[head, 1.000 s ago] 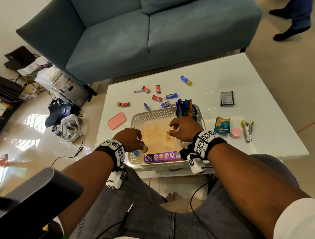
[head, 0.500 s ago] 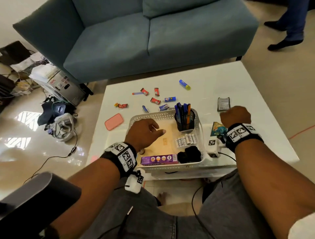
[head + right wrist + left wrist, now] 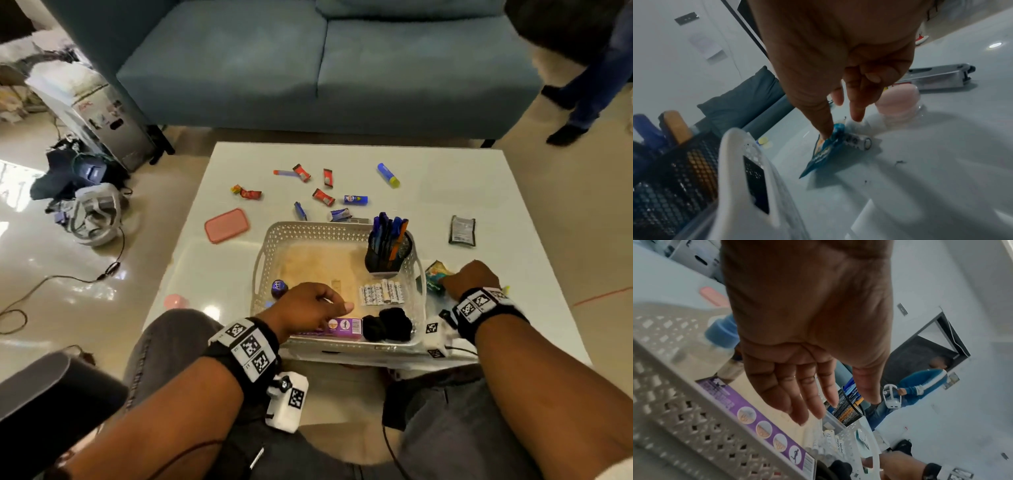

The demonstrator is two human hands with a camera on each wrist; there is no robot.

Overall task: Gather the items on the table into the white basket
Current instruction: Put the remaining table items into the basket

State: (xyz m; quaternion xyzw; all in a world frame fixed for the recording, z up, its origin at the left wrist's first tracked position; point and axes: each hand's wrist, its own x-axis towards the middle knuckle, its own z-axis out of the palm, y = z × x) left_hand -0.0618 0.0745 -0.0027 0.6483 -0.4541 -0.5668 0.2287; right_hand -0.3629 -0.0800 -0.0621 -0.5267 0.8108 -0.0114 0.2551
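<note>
The right hand was down on the tabletop, just right of the white basket, with its thumb and finger pinching the top edge of a small blue snack packet. The packet looked thin, light and crinkly, so it would likely bend and slip; a pinch at a corner or edge seemed the best hold. A little white battery lay touching the packet and could roll if bumped. A pink round lid and a silver stapler sat close on the far right. The basket's tall handle stood between the packet and the inside, so the packet would need lifting over it. The left hand hung open and empty over the near side of the basket, above a purple box. Candies, a glue stick, a pink case and a dark packet lay farther off on the tabletop.
</note>
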